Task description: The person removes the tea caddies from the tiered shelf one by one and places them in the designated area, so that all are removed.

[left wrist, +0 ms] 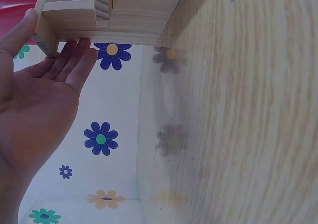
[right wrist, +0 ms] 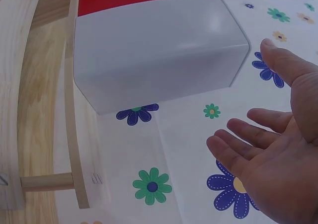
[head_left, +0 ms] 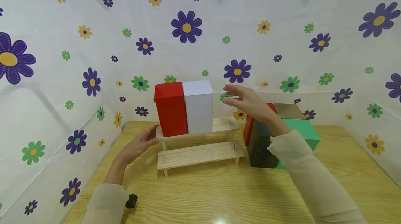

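A wooden two-step shelf (head_left: pixel 200 154) stands on the table, its upper board bearing a tall red box (head_left: pixel 171 112) and a white box (head_left: pixel 198 109) side by side. My left hand (head_left: pixel 138 147) rests against the left end of the upper board, beside the red box. In the left wrist view, its extended fingers (left wrist: pixel 74 67) reach behind the board's end, with the thumb near the front edge. My right hand (head_left: pixel 247 102) hovers to the right of the white box. Its fingers are loosely spread and hold nothing, and a gap to the white box shows in the right wrist view.
Right of the shelf stands a cluster of boxes: a dark one (head_left: pixel 261 147), a green one (head_left: pixel 302 130), a brown one (head_left: pixel 288 111) and a red one (head_left: pixel 249 126), partly behind my right arm. A small black object (head_left: pixel 131 201) is by my left sleeve. Flower-patterned cloth walls surround the table.
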Demonstrator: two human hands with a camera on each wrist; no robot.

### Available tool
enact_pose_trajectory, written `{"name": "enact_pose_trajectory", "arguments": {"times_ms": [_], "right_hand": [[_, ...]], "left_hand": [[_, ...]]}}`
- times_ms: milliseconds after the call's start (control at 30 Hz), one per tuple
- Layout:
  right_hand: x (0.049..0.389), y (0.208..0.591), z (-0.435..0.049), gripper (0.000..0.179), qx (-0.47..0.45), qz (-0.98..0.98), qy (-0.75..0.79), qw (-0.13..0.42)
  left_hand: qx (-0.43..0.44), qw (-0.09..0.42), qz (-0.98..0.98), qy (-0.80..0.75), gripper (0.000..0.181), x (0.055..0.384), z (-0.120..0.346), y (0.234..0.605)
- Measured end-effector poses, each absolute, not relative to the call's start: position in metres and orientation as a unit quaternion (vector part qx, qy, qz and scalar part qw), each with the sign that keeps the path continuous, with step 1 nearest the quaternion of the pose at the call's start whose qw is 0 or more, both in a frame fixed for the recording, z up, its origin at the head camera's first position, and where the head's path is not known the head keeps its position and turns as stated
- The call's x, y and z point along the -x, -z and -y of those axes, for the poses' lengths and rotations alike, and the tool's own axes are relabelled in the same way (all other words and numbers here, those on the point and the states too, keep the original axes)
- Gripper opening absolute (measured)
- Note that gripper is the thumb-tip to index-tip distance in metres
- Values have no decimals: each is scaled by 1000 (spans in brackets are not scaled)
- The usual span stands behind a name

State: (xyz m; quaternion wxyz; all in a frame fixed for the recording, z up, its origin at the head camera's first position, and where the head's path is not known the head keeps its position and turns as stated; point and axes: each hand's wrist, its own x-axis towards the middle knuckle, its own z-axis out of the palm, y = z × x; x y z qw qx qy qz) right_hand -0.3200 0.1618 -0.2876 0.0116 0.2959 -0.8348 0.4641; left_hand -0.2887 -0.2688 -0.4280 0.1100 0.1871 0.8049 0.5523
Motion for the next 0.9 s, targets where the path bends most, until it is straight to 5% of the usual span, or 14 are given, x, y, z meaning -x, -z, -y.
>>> {"name": "enact_pose_trajectory", "arguments": {"times_ms": [900], "right_hand": [[335,284,-117,75,-319,795,-515,-26]], "left_hand": [[-188,111,-802,-555,81,288,268,428]]}}
